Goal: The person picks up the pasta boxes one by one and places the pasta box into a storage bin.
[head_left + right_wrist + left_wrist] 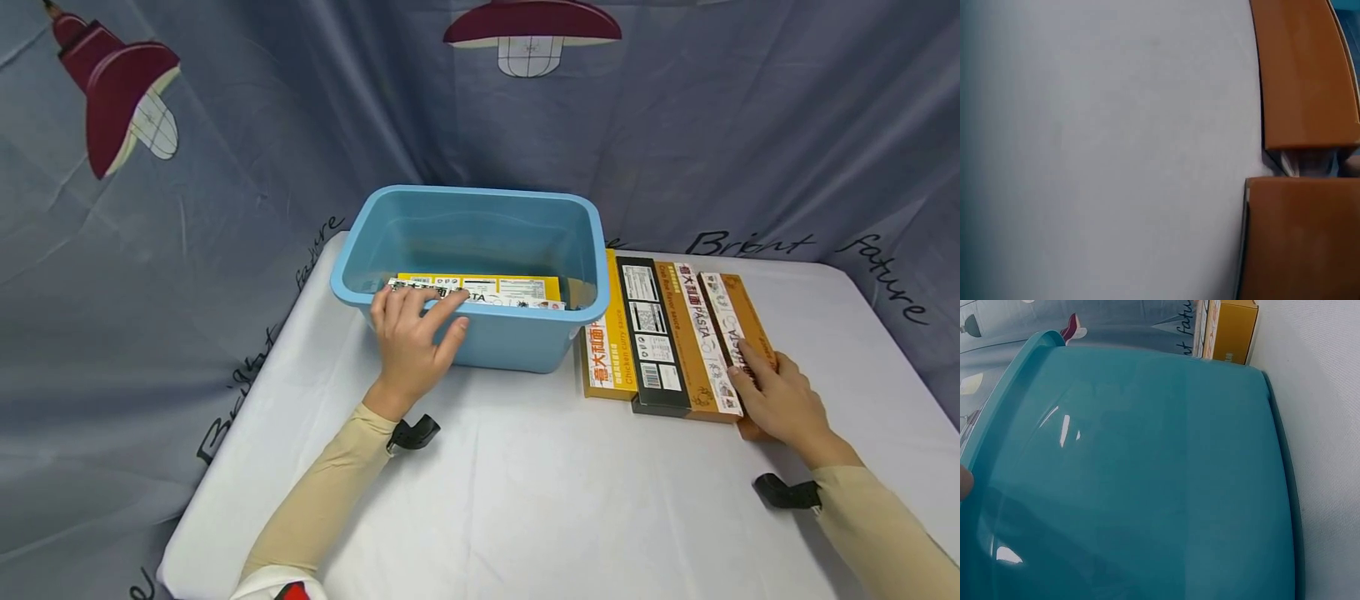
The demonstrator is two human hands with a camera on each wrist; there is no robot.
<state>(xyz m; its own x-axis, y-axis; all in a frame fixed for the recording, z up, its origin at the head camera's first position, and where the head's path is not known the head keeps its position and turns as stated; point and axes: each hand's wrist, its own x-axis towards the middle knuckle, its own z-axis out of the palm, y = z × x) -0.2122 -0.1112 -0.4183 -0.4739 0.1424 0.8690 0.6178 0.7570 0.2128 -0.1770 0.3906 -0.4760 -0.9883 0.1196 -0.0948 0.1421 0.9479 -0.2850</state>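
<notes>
L hand [412, 329] loosely open, fingers spread over front rim of blue tub [495, 346], tips next to tub boxes [525, 289] (yellow one + white-faced one). R hand [787, 404] part-bent over near end of rightmost box [746, 312], touching; can't tell if it's pinching. Side by side btwn that box & tub: brown box [701, 342] w/ white strip, black box [652, 333] w/ labels, yellow box [618, 333] nearest tub. White cloth on bench [562, 483]; grey curtain [675, 150] w/ lamp prints behind.

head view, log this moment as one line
left hand: at front rim of blue bin | right hand: on rightmost pasta box | bin: boxes inside
</notes>
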